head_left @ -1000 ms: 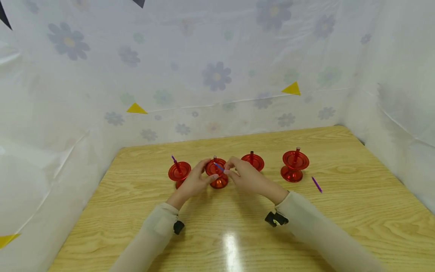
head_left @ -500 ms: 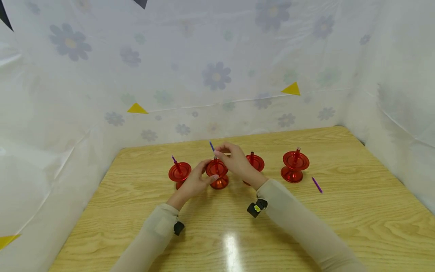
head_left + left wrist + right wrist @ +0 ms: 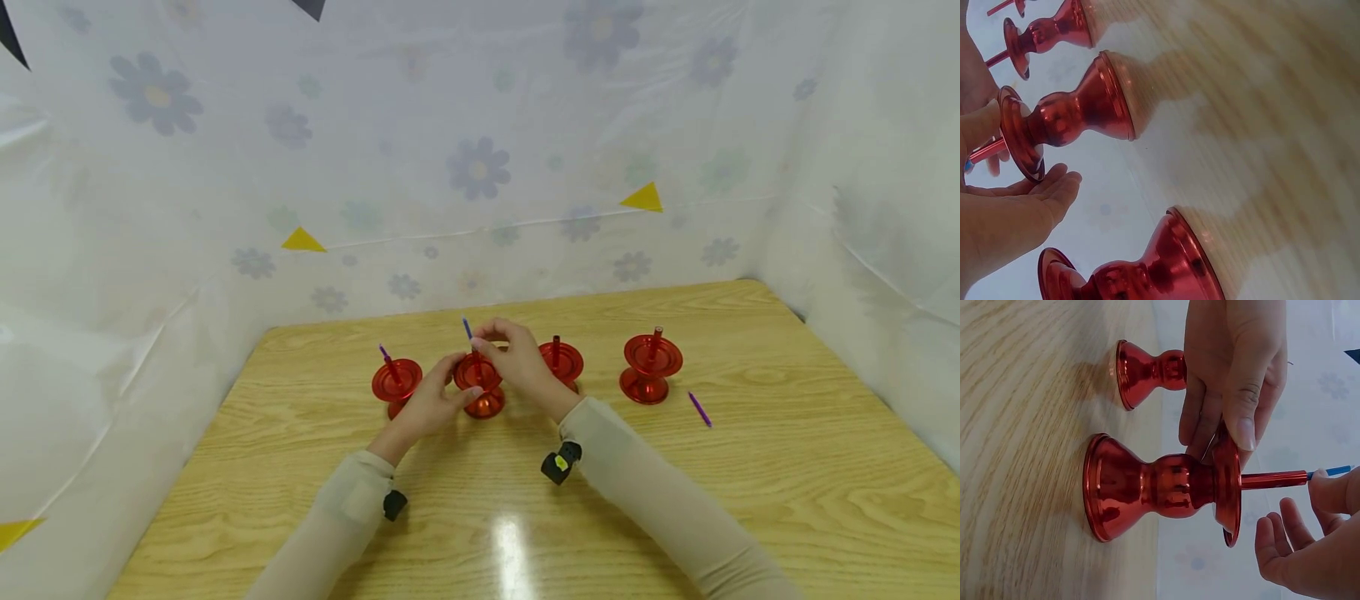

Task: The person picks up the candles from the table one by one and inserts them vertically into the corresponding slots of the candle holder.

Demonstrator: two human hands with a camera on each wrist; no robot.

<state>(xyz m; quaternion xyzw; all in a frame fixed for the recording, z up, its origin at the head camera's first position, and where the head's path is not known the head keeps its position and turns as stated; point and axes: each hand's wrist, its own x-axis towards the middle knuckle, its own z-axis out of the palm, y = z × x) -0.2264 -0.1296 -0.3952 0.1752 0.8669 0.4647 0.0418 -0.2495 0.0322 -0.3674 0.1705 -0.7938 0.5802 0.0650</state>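
A shiny red candlestick (image 3: pixel 484 404) stands upright on the wooden table, second from the left. My left hand (image 3: pixel 430 403) holds its dish by the rim, thumb on the near side and fingers at the far side, as the right wrist view shows. Above the dish, my right hand (image 3: pixel 517 357) pinches a thin blue candle (image 3: pixel 1337 470) between thumb and forefinger. The candle's lower end meets the top of the narrow red tube (image 3: pixel 1272 480) and lines up with it. The other right fingers are loosely bent beside the tube.
To the left is a red candlestick (image 3: pixel 397 379) with a purple candle (image 3: pixel 384 352) in its tube. Two more candlesticks, a nearer one (image 3: pixel 566 360) and a farther one (image 3: pixel 651 367), stand to the right. A loose purple candle (image 3: pixel 700 409) lies beside the farther one.
My right hand has lifted the blue candle from in front of the dish, turned it upright and lowered it slightly onto the tube. My left hand has stayed at the dish.
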